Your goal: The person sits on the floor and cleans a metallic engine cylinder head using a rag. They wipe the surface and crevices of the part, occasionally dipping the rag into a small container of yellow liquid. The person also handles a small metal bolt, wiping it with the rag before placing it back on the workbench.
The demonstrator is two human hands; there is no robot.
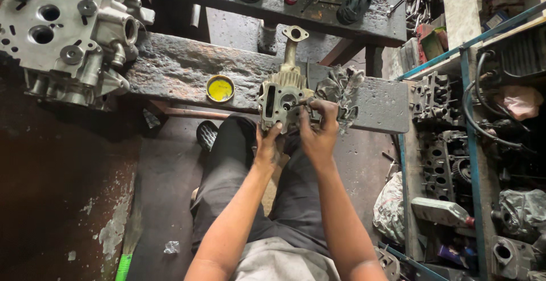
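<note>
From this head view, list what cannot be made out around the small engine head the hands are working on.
- Thin tool in the right hand: too small and blurred to identify.
- Lower edge of the small cylinder head: covered by the left hand and its fingers.
- Rag behind the part: partly hidden by the right hand.
- Large cylinder head: cut off by the top and left frame edges.
- Yellow tin: contents unclear.

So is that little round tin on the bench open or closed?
Open. The small round tin on the dark wooden bench has no lid on it, and its yellow contents show from above. How full it is, cannot tell.
</note>
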